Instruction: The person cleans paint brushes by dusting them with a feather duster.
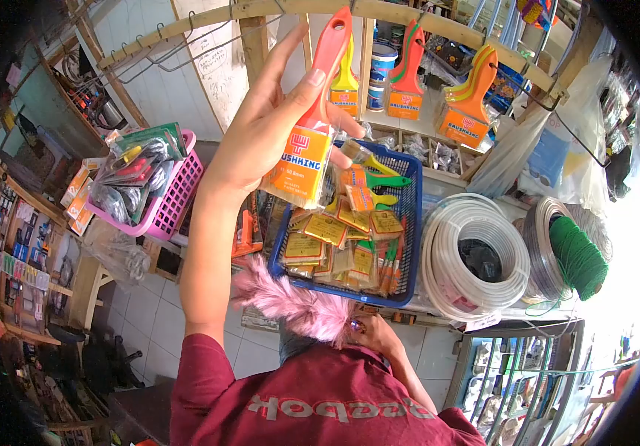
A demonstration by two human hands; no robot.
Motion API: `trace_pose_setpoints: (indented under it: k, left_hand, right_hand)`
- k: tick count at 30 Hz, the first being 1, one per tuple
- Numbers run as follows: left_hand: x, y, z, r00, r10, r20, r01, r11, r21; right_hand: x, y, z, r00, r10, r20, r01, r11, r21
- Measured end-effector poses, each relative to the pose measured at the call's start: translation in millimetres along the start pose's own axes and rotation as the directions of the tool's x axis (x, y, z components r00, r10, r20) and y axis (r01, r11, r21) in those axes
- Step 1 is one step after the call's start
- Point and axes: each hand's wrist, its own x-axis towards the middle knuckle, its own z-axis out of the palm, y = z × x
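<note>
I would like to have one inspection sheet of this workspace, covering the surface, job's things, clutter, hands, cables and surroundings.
Surface: counter largely covered, white coil on it.
Job's things: red paintbrush, orange BRUSHKING label; pink duster.
Clutter: blue basket of brushes and yellow-labelled packets; pink basket piled with packaged goods.
Grips: left grip holds the paintbrush, thumb across its handle; right grip holds the duster.
Cables: white coil, cable or hose unclear; green cord at its right.
Surroundings: hanging paintbrushes ahead; tiled floor below.
</note>
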Motion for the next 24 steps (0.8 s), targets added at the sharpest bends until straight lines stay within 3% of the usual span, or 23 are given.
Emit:
trace_pose_setpoints:
  k: [14, 24]
  left_hand:
    - [-6, -6, 0, 0.989, -0.096, -0.117, 0.111, 0.985, 0.134]
    - [2, -3, -1, 0.972, -0.22, -0.077, 0.228, 0.966, 0.121]
  right_hand:
    - [0, -6, 5, 0.998, 0.048, 0.033, -0.048, 0.999, 0.004]
    - [-9, -5, 0, 0.987, 0.153, 0.052, -0.153, 0.988, 0.002]
